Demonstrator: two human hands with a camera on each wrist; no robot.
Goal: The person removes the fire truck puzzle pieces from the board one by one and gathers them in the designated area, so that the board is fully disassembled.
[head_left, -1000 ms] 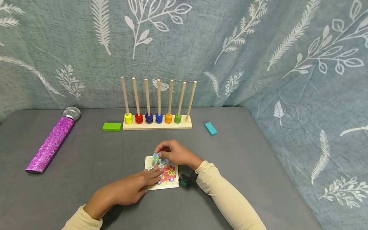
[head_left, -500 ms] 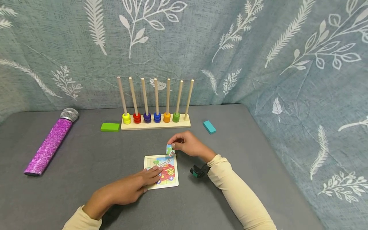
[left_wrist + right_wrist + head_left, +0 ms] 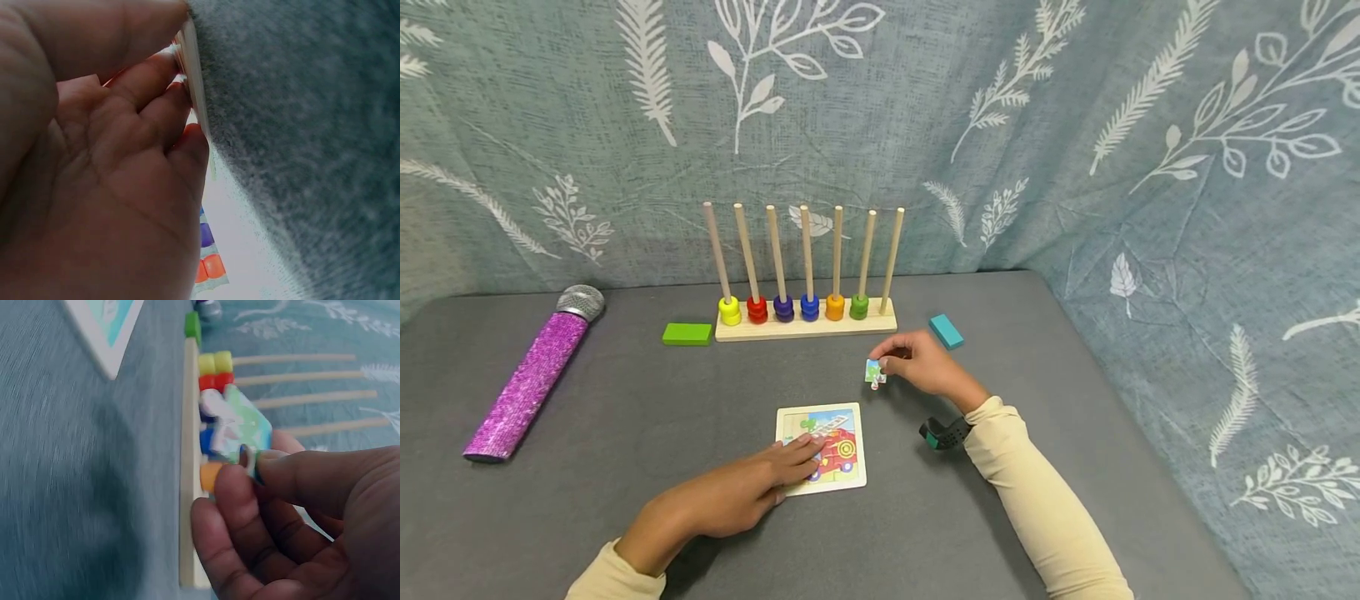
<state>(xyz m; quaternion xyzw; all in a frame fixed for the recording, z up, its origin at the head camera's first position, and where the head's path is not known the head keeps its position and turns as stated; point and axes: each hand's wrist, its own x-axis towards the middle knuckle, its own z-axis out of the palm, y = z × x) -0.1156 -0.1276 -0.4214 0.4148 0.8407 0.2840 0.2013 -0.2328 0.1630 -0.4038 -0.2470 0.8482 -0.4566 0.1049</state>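
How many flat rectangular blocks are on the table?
2: the green block lies left of the peg rack; the teal block to its right, just beyond the right hand.

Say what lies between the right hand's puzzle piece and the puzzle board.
In the head view, only bare gray tabletop shows between the puzzle piece, pinched by the right hand, and the puzzle board.

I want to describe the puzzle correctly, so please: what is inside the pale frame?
Inside the pale frame, puzzle pieces show a red vehicle and a ladder. The left hand covers the lower-left part, so what lies beneath cannot be seen.
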